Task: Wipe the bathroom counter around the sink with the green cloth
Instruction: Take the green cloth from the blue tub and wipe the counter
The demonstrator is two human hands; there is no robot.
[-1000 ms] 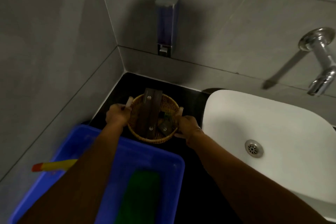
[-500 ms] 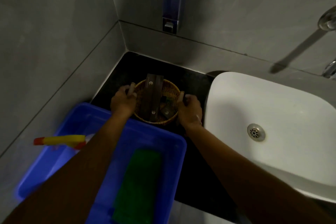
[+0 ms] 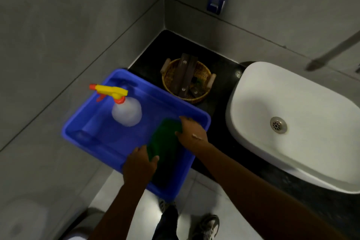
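1. A blue plastic tub (image 3: 93, 134) sits at the left end of a black bathroom counter (image 3: 220, 91), its near corner overhanging the counter's front edge above a pale tiled floor (image 3: 194, 197). Every place below is given relative to this tub.
2. Inside the tub, toward its far left corner, a clear spray bottle (image 3: 126, 112) stands with a yellow and orange trigger head pointing left.
3. At the tub's near rim, the person's left hand (image 3: 139, 163) reaches in, fingers loosely spread and the thumb touching the near left edge of the green cloth (image 3: 165, 142). Whether it has pinched the cloth cannot be told.
4. The green cloth lies folded in a long strip on the tub's floor, along its right side.
5. The right hand (image 3: 191, 132) rests on the far end of the cloth by the tub's right rim, fingers open and curled down onto the fabric; a firm grip cannot be confirmed.
6. Just beyond the tub's far right edge, a round wicker basket (image 3: 169, 80) holds dark flat packets.
7. Well to the right of the tub, a white basin (image 3: 311, 103) sits on the counter, its metal drain (image 3: 278, 124) visible.
8. Below the tub, the person's shoes (image 3: 209, 224) show on the floor.
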